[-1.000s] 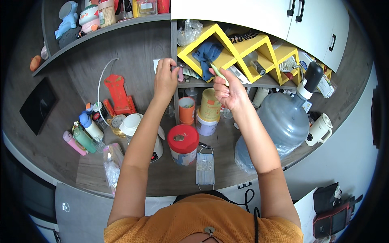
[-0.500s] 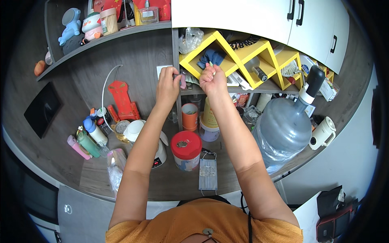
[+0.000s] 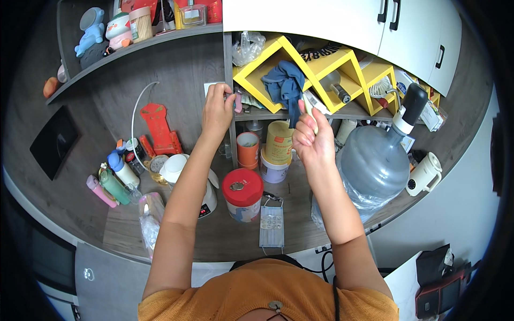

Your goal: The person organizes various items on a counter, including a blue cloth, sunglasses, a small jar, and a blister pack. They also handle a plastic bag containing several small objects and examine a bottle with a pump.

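Note:
My right hand (image 3: 315,136) is closed around a slim pale green handle (image 3: 310,113) in front of the yellow zigzag rack. A crumpled dark blue cloth (image 3: 284,85) hangs out of the rack's left compartment, its tail dropping below the shelf edge. The handle's upper end lies close to the cloth; whether they are joined I cannot tell. My left hand (image 3: 217,111) is raised at the upright panel left of the rack, fingers curled. Next to its fingertips shows a small pink thing (image 3: 238,102); what the fingers grip is hidden.
The yellow rack (image 3: 293,44) holds a bottle and a small fan. Below stand a red-lidded tub (image 3: 243,187), a yellow canister (image 3: 279,142) and an orange cup (image 3: 248,152). A face mask (image 3: 272,227) lies near the front edge. At right stands a large water jug (image 3: 372,163) with a pump.
My right hand has come back toward me and to the right. The blue cloth, earlier deep in the compartment, now hangs further out. My left hand stays at the panel.

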A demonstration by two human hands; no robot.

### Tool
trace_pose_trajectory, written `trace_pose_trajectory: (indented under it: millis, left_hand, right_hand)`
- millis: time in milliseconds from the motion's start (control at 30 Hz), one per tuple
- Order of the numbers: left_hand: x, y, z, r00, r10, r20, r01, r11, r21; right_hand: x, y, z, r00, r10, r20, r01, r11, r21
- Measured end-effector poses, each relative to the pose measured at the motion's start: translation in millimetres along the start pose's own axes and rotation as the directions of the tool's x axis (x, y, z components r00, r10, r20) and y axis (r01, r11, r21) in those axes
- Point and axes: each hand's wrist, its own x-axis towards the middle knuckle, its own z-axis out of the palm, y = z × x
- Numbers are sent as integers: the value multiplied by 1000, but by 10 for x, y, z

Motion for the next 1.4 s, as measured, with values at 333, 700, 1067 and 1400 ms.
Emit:
trace_pose_trajectory:
  millis: [333, 700, 1067, 1400]
  left_hand:
    - [-5, -25, 34, 999, 28, -17, -28, 1000, 4]
    - [3, -7, -11, 1000, 5, 15, -5, 1000, 10]
    - [7, -21, -4, 999, -21, 32, 21, 1000, -1]
    - [-3, -14, -13, 1000, -13, 17, 12, 1000, 13]
  right_hand:
    - [185, -76, 37, 1000, -24, -18, 23, 997, -76]
    - [1198, 83, 269, 978, 13, -209, -63, 970, -233]
    - [1653, 28, 382, 954, 64, -294, -272, 598, -753]
    - [913, 29, 314, 785, -218, 579, 144, -846, -513]
